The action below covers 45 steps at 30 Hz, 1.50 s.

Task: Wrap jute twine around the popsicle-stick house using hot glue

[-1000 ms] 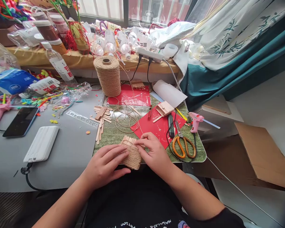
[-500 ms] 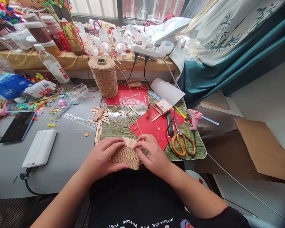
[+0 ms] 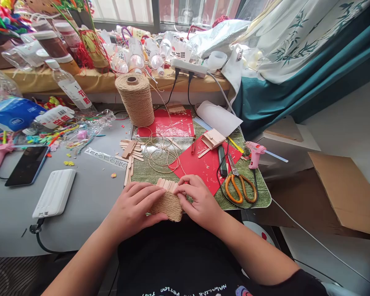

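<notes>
On the left of the grey table lie a dark phone [image 3: 26, 165] and a white power bank [image 3: 54, 192]. Farther right is a little pile of wooden sticks [image 3: 131, 154]. Behind them, far back, stands a big roll of brown string [image 3: 136, 100].

At the near edge of the table, the left hand [image 3: 132, 207] lies over the left side of a stick panel [image 3: 168, 201] wrapped in string, fingers curled on it. The right hand [image 3: 200, 201] pinches its right top edge. The panel sits between both hands, touching them.

To the right lie red paper [image 3: 200, 164], orange scissors [image 3: 240, 187] and a pink glue gun [image 3: 255, 153].
</notes>
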Available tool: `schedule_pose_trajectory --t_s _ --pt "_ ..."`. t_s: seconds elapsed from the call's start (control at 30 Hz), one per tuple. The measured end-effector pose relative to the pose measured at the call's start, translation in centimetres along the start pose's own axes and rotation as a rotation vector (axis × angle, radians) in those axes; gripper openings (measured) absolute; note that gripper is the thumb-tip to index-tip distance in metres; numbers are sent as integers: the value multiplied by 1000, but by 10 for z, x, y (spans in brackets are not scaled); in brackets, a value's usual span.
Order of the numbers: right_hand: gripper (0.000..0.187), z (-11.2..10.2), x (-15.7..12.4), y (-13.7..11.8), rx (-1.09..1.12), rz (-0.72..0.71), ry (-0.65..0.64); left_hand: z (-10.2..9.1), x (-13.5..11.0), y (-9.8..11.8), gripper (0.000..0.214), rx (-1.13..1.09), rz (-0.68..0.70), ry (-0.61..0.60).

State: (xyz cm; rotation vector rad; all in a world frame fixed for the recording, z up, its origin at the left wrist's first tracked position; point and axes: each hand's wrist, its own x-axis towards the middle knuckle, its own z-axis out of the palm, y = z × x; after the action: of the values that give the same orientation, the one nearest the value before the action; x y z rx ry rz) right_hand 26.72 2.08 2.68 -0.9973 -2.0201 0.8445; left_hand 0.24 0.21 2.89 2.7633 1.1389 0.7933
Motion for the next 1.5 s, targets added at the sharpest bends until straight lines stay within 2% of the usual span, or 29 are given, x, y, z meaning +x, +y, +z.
schedule_pose_trajectory --t_s 0.2,0.3,0.47,0.53,0.67,0.77,1.2,1.4,1.5 --pt "20 -1 -1 1 -29 -19 -15 1 1 -3 76 -8 -44 -5" --pt "22 -3 -1 0 -85 -36 -33 1 2 -4 72 16 -29 16" --pt "49 -7 1 -3 -290 -117 -158 2 0 -3 67 25 -13 38" --pt "53 -8 2 -4 -331 -127 -192 3 -2 -2 67 36 -16 54" --pt "52 -8 3 -5 -353 -111 -223 3 -7 -3 74 55 -72 110" --pt "52 -8 3 -6 -376 -115 -242 3 -9 -4 76 66 -101 86" --pt "51 -7 3 -6 -384 -120 -252 8 -9 -5 73 7 -33 119" --pt "52 -8 2 -6 -374 -98 -256 9 -8 -1 73 -80 -76 150" --pt "52 -8 2 -6 -380 -107 -260 10 -10 1 77 -118 -158 140"
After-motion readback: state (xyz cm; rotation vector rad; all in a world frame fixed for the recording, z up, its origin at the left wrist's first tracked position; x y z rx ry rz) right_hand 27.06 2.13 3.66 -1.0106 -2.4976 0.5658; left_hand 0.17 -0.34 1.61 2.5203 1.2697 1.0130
